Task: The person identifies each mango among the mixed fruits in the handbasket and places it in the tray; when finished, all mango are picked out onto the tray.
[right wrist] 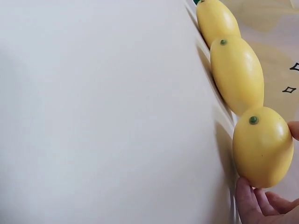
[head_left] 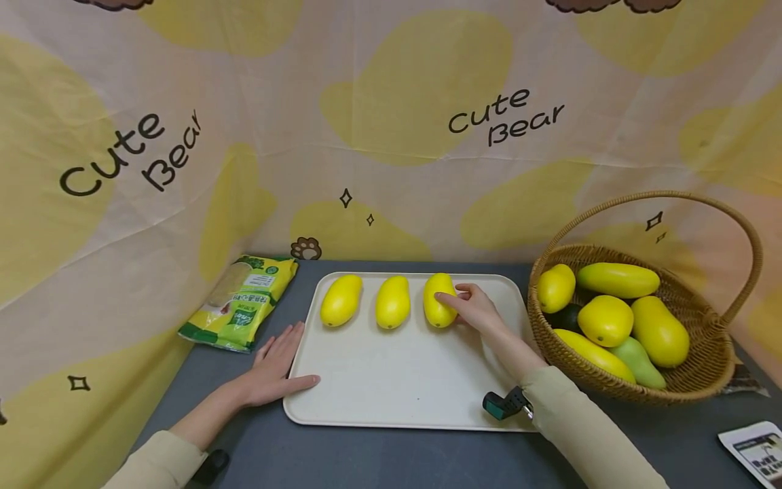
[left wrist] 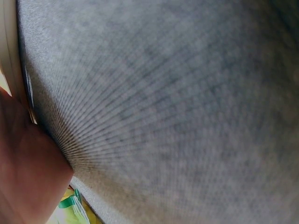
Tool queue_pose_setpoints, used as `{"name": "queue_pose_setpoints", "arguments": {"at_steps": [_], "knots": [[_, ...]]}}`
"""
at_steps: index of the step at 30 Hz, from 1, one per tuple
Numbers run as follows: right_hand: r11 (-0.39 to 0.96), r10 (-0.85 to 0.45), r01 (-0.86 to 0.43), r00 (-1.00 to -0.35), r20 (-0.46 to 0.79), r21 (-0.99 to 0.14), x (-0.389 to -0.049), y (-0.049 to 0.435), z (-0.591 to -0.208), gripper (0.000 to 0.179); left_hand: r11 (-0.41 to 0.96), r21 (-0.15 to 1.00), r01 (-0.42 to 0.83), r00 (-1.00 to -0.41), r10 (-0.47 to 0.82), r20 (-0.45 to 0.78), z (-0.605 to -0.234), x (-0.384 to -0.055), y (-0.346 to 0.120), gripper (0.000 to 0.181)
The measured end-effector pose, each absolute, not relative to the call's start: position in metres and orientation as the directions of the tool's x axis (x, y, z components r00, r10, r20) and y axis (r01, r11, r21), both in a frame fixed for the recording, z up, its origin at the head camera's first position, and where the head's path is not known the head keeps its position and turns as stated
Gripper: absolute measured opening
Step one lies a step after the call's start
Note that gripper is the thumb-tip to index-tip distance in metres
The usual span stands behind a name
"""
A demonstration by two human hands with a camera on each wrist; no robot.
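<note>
Three yellow mangoes lie in a row along the far side of a white tray (head_left: 397, 380): a left mango (head_left: 341, 301), a middle mango (head_left: 393, 303) and a right mango (head_left: 438, 301). My right hand (head_left: 475, 309) grips the right mango, thumb on one side and fingers on the other. In the right wrist view the held mango (right wrist: 263, 148) shows its green stem spot, with fingertips at its lower end. My left hand (head_left: 275, 370) lies with fingers extended at the tray's left edge, its thumb over the rim. The left wrist view shows mostly grey tabletop and part of that hand (left wrist: 30, 163).
A wicker basket (head_left: 711, 360) with a tall handle stands right of the tray, holding several yellow fruits, a green one and a dark one. A yellow-green packet (head_left: 241, 302) lies at the left. A white card-like item (head_left: 757, 448) sits front right. Patterned cloth (head_left: 391, 136) hangs behind.
</note>
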State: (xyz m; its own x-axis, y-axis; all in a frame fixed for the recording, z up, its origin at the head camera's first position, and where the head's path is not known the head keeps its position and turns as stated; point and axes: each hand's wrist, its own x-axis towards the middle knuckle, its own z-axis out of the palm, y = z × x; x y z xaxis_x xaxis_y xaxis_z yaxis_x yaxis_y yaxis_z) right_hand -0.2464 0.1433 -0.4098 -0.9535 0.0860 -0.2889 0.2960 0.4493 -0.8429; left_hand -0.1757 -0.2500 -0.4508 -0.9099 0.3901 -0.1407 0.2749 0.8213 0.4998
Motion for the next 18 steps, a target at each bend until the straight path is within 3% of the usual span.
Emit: {"name": "queue_pose_setpoints", "arguments": {"at_steps": [18], "knots": [[0.504, 0.075, 0.250, -0.966, -0.247, -0.827, -0.2476, 0.1407, -0.4192, 0.085, 0.821, 0.502, 0.273, -0.910, 0.390, -0.143, -0.4509, -0.1750, -0.2488, 0.108]]}}
